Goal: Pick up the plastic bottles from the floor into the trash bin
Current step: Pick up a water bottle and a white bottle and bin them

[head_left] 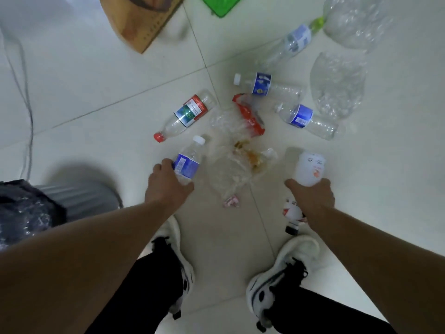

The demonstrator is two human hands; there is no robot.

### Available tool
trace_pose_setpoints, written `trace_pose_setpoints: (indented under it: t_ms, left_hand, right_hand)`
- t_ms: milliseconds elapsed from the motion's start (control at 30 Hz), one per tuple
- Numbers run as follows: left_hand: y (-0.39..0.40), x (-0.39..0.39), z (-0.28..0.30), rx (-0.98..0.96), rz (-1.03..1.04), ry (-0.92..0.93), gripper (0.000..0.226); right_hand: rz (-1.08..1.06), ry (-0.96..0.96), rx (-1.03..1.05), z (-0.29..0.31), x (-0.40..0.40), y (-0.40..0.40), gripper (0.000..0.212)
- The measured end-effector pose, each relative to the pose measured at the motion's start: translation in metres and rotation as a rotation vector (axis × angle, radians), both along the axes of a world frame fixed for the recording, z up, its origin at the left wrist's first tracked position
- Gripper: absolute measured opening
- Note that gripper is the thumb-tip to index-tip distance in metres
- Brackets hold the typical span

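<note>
My left hand (pixel 167 183) grips a clear bottle with a blue label and white cap (pixel 189 160), cap pointing away from me. My right hand (pixel 311 195) holds a milky white bottle (pixel 309 168) upright. On the white tiled floor lie a red-capped bottle (pixel 185 115), two blue-labelled bottles (pixel 265 85) (pixel 305 120) and a long bottle with a green cap (pixel 292 44). A small white bottle with a dark cap (pixel 292 216) lies under my right wrist. The grey trash bin (pixel 79 198) with a dark liner stands at my left.
Crumpled clear plastic bags (pixel 337 90) (pixel 354 20) lie at the right and far right. A stained bag (pixel 240 165) and a red wrapper (pixel 248 114) lie in the middle. A wooden board (pixel 139 22) and a cable (pixel 26 97) are at the left. My shoes (pixel 178 261) stand below.
</note>
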State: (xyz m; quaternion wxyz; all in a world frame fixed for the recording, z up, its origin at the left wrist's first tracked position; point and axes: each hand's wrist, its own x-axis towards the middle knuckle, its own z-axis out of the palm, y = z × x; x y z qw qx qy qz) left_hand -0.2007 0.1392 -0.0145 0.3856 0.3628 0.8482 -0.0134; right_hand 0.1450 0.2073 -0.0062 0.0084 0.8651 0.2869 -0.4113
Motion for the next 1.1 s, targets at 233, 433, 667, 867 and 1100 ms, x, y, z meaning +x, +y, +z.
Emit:
trace_pose_setpoints:
  t_ms: [233, 433, 667, 867, 1100]
  left_hand:
    - [-0.017, -0.003, 0.113, 0.013, -0.039, -0.043, 0.073]
    - [0.009, 0.033, 0.093, 0.054, -0.125, -0.125, 0.077]
    - [0.061, 0.084, -0.057, 0.009, -0.163, -0.212, 0.079]
    - [0.052, 0.087, -0.103, 0.072, -0.16, -0.226, 0.055]
    - [0.018, 0.017, 0.028, 0.087, -0.189, -0.304, 0.055]
  right_hand:
    - [0.128, 0.013, -0.068, 0.112, -0.003, 0.009, 0.09]
    - [0.16, 0.078, -0.033, 0.104, -0.007, 0.027, 0.08]
    - [0.444, 0.068, 0.08, -0.016, -0.018, 0.062, 0.09]
    - [0.492, 0.044, 0.117, -0.064, -0.028, 0.077, 0.086]
    - [0.517, 0.052, 0.027, 0.05, -0.039, 0.042, 0.078]
